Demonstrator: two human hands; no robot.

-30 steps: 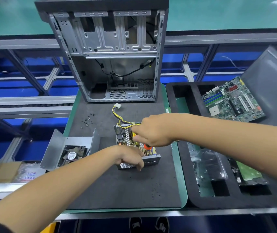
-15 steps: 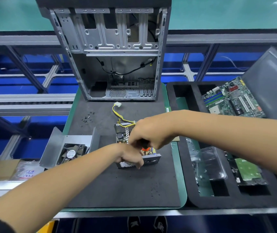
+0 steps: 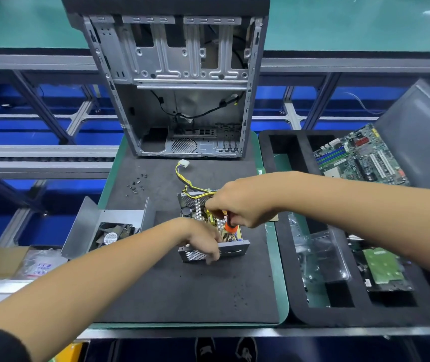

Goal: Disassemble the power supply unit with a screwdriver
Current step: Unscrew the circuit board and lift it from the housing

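Screwdriver held upright over the opened power supply unit, centre of frame.

The power supply unit (image 3: 212, 231) is steadied on the bench (image 3: 182, 296) mat by the left hand (image 3: 203, 241), its fingers curled over the near perforated wall. The orange-handled screwdriver (image 3: 229, 226) is gripped by the right hand (image 3: 240, 205), directly above the board; its tip is hidden. The unit's long axis runs away from the viewer.

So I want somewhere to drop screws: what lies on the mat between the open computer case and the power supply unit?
The head view shows a yellow-and-black cable running from the power supply unit toward the computer case, with bare mat beside it.
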